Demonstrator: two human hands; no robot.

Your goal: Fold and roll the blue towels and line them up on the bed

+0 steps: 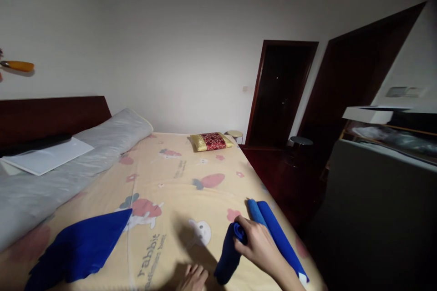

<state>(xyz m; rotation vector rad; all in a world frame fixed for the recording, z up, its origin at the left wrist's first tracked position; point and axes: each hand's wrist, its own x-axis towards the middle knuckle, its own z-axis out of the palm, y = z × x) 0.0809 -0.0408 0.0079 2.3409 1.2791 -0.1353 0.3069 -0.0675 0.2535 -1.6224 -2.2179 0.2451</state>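
Blue roll, spiral end up, probably cloth

On the bedsheet we read "rabbit" in large dark letters; the smaller line beside it is too blurred for us, as is the fainter lettering farther up the sheet.

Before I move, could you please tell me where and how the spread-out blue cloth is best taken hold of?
The blue cloth is probably best pinched by its pointed far-right corner, coming from the right, where the left hand is: it lies spread out, and that corner tapers to a narrow tip.
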